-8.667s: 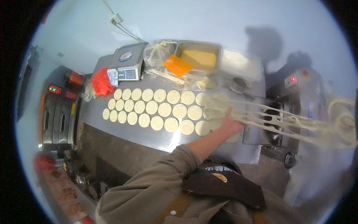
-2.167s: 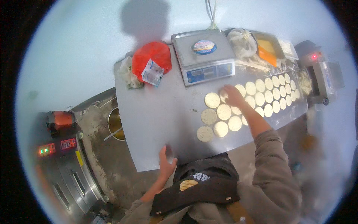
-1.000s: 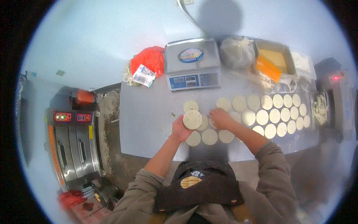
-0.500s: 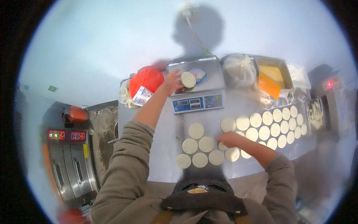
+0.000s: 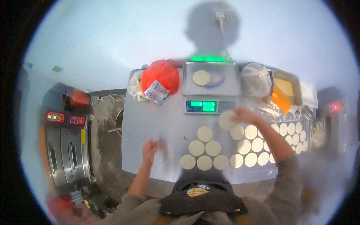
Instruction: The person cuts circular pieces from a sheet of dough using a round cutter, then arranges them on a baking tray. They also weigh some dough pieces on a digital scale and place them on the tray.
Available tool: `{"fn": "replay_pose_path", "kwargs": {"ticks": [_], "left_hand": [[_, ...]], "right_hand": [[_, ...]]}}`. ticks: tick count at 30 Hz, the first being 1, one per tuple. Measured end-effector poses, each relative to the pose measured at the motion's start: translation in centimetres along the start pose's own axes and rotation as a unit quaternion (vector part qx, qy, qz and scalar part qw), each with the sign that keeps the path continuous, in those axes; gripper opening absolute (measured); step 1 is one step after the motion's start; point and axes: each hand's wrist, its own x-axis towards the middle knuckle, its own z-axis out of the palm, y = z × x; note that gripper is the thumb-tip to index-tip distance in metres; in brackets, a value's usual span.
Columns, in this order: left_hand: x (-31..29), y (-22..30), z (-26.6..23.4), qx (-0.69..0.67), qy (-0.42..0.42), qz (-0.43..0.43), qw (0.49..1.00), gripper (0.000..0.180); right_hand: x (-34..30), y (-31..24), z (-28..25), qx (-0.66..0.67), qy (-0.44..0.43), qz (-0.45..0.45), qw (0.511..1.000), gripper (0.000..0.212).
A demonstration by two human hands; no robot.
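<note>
Dough round (image 5: 226,120) in our right hand (image 5: 244,115), just right of centre frame, pinched at its right rim! We judge it light, soft, easily dented, so flat fingers near the edge suit it; another disc (image 5: 201,78) sits on the lit scale (image 5: 212,92), upper centre, while our blurred left hand (image 5: 149,148), left of centre, shows a grip we cannot tell

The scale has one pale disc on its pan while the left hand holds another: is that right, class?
No: the head view shows the right hand holding the other pale disc, not the left hand. The scale does have one disc on its pan.
</note>
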Motion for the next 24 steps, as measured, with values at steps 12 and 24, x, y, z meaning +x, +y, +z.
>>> {"fn": "replay_pose_path", "kwargs": {"ticks": [12, 24], "left_hand": [[-27.6, -17.6, -10.7, -0.098, 0.156, -0.288, 0.94, 0.048], [-26.6, -14.8, -8.4, -0.04, 0.09, -0.222, 0.97, 0.043]], "right_hand": [[12.9, -2.3, -7.2, 0.356, 0.168, -0.066, 0.917, 0.046], [0.3, 0.7, 1.1, -0.004, 0.431, -0.1, 0.897, 0.032]]}}
